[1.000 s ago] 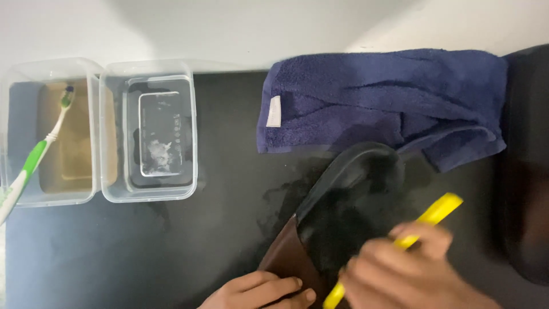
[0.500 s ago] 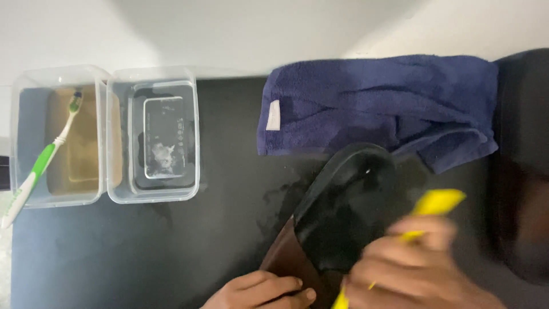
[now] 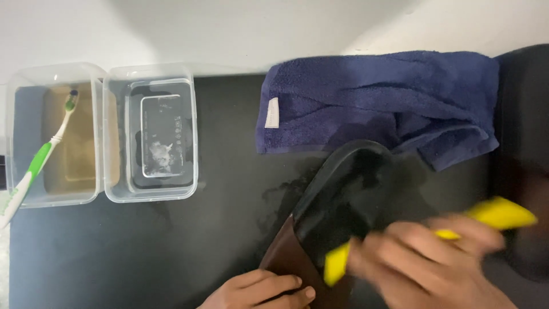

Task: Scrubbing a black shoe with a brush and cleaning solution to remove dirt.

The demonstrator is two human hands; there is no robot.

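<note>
Two hands share one black shoe point(image 3: 343, 200) on the dark desk point(image 3: 171, 252) — left hand point(image 3: 260, 290) clenched on its brown edge, steadying it, right hand point(image 3: 426, 263) grasping a yellow brush point(image 3: 497, 213) across the sole.

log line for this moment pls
left hand steadies black shoe sole | right hand grips yellow brush, blurred | navy towel behind
</note>
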